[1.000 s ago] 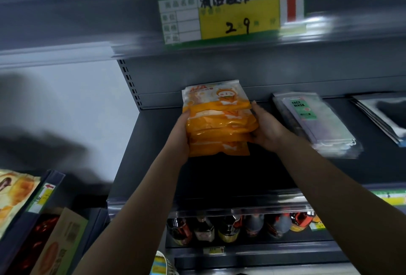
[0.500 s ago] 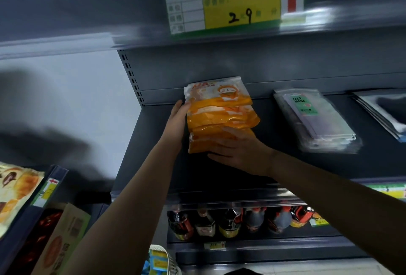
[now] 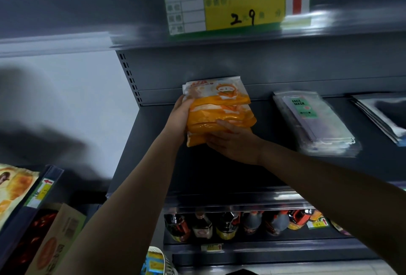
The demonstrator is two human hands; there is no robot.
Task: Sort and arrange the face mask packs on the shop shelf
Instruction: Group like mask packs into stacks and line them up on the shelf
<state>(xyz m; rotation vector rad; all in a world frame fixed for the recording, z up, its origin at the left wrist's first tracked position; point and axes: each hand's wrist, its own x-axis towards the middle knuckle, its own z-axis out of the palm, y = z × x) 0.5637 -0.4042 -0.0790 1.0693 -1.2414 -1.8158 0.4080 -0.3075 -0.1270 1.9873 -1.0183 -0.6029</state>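
Here, dark shelf, blurry, orange mask packs apparently resting there.

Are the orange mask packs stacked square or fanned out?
Fanned out. The orange packs overlap in steps, each lower edge showing below the next, while the left hand and right hand press their sides.

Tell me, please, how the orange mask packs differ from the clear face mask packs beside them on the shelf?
The orange mask packs are opaque with a cartoon figure; the clear face mask packs are see-through with a green label. The orange ones are held between the left hand and right hand; the clear ones lie untouched. Both are stacks on the dark shelf.
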